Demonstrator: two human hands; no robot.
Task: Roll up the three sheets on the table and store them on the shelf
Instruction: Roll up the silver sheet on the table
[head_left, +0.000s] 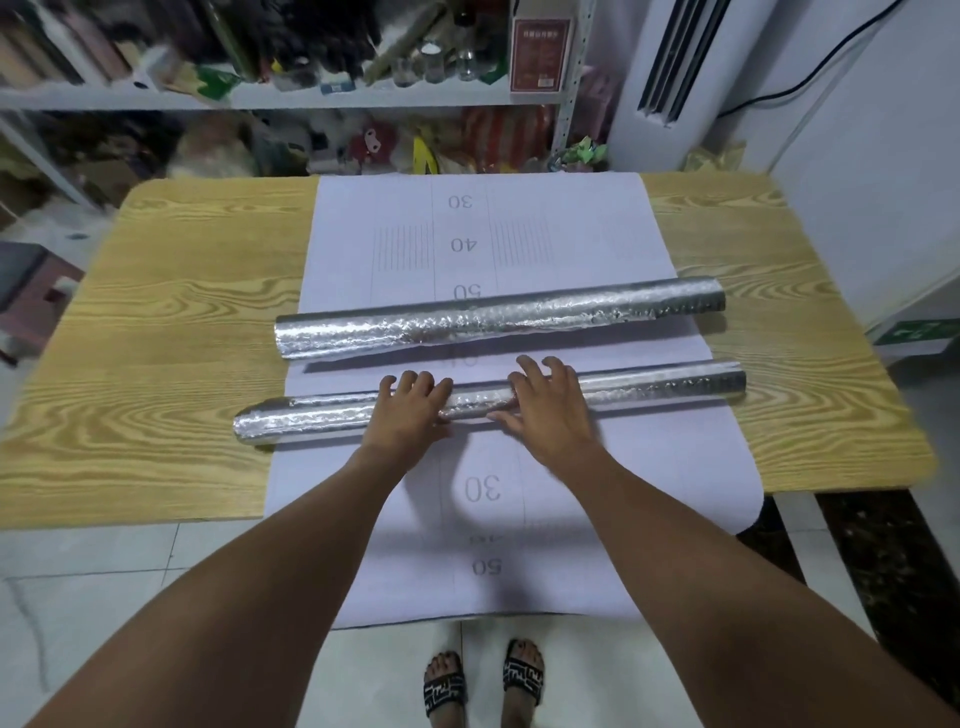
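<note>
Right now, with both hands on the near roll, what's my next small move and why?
Probably lift the near roll off the sheet. It looks fully rolled, left hand and right hand rest on it, and the sheet under it and the far roll is still flat.

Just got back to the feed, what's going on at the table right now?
A person's left hand and right hand rest side by side on the nearer silver roll, fingers spread over it. A second silver roll lies beyond it. Both lie on a white printed sheet, flat on the wooden table, not yet rolled. The shelf stands behind.
</note>
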